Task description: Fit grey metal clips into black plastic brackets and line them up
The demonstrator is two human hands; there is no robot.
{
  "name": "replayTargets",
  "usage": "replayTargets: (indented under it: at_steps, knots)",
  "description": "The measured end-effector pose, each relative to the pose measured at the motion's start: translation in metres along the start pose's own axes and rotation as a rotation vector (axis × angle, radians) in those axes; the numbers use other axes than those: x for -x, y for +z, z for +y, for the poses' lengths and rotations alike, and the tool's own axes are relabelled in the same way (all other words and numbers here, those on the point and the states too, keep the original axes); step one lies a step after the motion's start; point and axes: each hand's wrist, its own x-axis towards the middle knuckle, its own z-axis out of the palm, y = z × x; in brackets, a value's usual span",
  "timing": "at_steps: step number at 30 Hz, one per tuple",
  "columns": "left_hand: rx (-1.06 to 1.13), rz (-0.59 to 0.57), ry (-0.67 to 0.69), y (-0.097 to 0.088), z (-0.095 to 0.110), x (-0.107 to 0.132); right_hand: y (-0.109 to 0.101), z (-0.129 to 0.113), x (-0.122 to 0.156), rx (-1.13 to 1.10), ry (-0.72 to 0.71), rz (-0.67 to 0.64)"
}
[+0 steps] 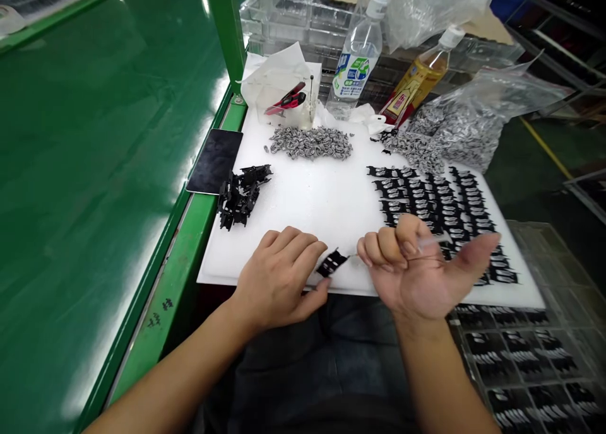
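Near the front edge of the white board (303,216), my left hand (279,276) pinches a small black plastic part (332,263) between forefinger and thumb. In my right hand (416,267) is a slim syringe (433,240); the curled fingers wrap its barrel and the thumb is stretched away from it. The syringe's thin needle points left, with its tip at the right edge of the black part. A heap of loose black parts (239,194) lies on the board's left side. Rows of black parts with grey pieces on them (438,210) cover the right side.
Small grey pieces (310,142) are piled at the back, before a clear box with red-handled cutters (288,99). Two bottles (357,68) and a bag of grey pieces (466,128) stand behind. A dark tablet (215,159) lies left; trays (525,358) sit lower right.
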Motion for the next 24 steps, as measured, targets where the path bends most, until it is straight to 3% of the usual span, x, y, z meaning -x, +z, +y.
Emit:
replayTargets:
  at_steps: [3,11,13,18,24]
  knots:
    - [0.021,0.049,0.005,-0.001,-0.002,0.002,-0.002,-0.007,0.006,-0.012,-0.002,-0.060]
    - [-0.085,0.158,-0.216,0.002,0.000,0.001,-0.011,-0.004,0.014,0.121,0.117,-0.183]
    - [-0.152,0.130,-0.224,0.003,0.001,0.000,-0.011,-0.008,0.014,0.087,0.081,-0.117]
    - [-0.155,-0.001,-0.026,0.001,-0.001,0.000,-0.016,-0.012,0.007,0.079,0.042,0.188]
    - [-0.055,0.049,0.006,-0.003,-0.003,-0.001,-0.021,-0.006,0.004,0.018,0.051,0.216]
